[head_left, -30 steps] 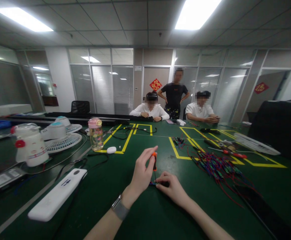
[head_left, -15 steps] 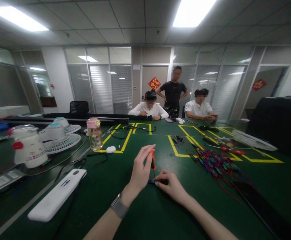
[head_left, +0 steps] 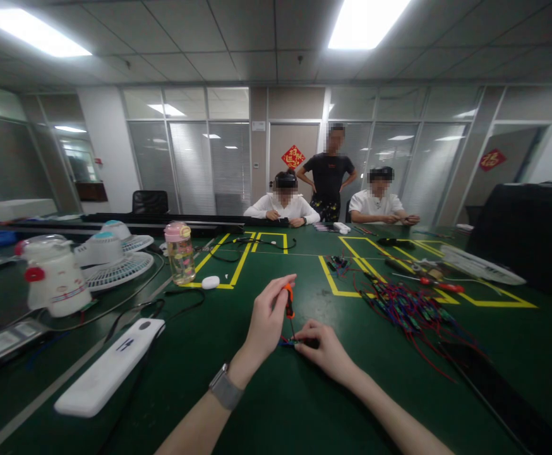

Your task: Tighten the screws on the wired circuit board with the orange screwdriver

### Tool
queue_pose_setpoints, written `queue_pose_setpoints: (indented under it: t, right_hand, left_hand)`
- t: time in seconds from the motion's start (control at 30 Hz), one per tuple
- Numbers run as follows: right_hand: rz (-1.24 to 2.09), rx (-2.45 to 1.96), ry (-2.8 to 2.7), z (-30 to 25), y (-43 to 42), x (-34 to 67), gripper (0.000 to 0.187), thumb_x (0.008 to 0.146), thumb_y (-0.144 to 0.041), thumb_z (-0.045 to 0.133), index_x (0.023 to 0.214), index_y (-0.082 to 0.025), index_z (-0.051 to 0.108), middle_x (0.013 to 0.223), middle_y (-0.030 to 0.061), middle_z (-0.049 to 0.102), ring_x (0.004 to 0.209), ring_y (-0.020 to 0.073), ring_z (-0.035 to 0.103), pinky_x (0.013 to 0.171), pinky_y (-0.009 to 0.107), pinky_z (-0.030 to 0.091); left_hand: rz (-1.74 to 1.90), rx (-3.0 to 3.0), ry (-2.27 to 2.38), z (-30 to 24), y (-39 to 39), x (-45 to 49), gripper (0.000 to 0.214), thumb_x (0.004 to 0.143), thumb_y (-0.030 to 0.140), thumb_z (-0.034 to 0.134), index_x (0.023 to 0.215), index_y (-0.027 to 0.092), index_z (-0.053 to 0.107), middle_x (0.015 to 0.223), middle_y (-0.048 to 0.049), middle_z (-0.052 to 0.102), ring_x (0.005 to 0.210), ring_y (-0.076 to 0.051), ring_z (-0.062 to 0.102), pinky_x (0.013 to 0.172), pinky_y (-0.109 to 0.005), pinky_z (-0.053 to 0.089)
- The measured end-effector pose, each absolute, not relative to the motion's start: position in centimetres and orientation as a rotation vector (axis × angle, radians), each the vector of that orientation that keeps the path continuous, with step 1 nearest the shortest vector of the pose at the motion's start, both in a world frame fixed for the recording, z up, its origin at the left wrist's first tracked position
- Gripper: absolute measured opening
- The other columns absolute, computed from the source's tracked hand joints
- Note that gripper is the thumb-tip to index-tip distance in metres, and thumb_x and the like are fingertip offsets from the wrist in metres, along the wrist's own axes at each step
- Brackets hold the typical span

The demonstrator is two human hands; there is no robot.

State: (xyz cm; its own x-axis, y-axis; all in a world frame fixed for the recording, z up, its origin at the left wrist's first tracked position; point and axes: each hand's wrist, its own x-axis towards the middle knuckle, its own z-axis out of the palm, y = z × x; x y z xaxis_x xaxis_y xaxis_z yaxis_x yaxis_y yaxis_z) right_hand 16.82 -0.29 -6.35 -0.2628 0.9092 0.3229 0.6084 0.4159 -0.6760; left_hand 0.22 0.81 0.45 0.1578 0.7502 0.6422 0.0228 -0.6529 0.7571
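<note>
Near the middle of the green table, my left hand (head_left: 267, 316) is closed on the orange-and-black handle of a screwdriver (head_left: 290, 302). The tool stands nearly upright, its thin shaft pointing down at a small circuit board with wires (head_left: 289, 342). My right hand (head_left: 321, 344) pinches the board's right side between thumb and fingertips, holding it low at the tabletop. Most of the board is hidden by my fingers, and I cannot make out where the screwdriver's tip touches.
To the right lies a tangled heap of wired boards (head_left: 406, 306), with a red-handled screwdriver (head_left: 446, 287) behind it. A white oblong device (head_left: 110, 370), a drink bottle (head_left: 180, 253) and fans (head_left: 117, 268) stand left. Several people (head_left: 333, 170) are across the table.
The screwdriver's handle has turned and leans slightly differently in my left hand. My right hand stays on the board in the same place.
</note>
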Motion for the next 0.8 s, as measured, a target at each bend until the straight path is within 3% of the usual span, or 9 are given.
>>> queue_pose_setpoints:
  t: [0.1,0.27,0.53,0.8]
  right_hand:
    - [0.561,-1.285,-1.980,-6.38,-0.29,16.85,0.018,0.078,-0.013,0.065,0.086,-0.018,0.079,0.082,0.0054,0.065,0.075,0.0172,0.060,0.070,0.026,0.045]
    - [0.560,-1.289,-1.976,-6.44,-0.24,16.83,0.018,0.077,-0.011,0.065,0.086,-0.018,0.079,0.081,0.0052,0.064,0.074,0.0169,0.059,0.069,0.026,0.044]
    - [0.577,-1.280,-1.977,-6.54,-0.18,16.89,0.016,0.078,-0.014,0.065,0.084,-0.017,0.079,0.080,0.0048,0.063,0.073,0.0168,0.058,0.068,0.026,0.044]
    - [0.578,-1.297,-1.965,-6.45,-0.29,16.84,0.018,0.077,-0.012,0.064,0.086,-0.017,0.079,0.081,0.0049,0.064,0.074,0.0168,0.059,0.070,0.026,0.044]
  left_hand:
    - [1.514,1.803,0.687,0.33,0.91,0.31,0.032,0.094,0.024,0.051,0.123,0.020,0.063,0.114,-0.0085,0.066,0.103,-0.019,0.065,0.088,-0.031,0.054]
    - [1.640,1.888,0.818,0.28,0.78,0.33,0.020,0.084,0.025,0.066,0.102,0.021,0.073,0.089,-0.0042,0.062,0.080,-0.016,0.063,0.073,-0.027,0.054]
    - [1.432,1.830,0.670,0.23,0.74,0.46,0.035,0.096,0.022,0.045,0.129,0.024,0.057,0.114,-0.0081,0.063,0.097,-0.017,0.065,0.082,-0.029,0.056]
    - [1.616,2.008,0.840,0.79,0.62,0.18,0.022,0.084,0.020,0.065,0.105,0.021,0.070,0.087,-0.0024,0.058,0.078,-0.014,0.060,0.072,-0.026,0.053]
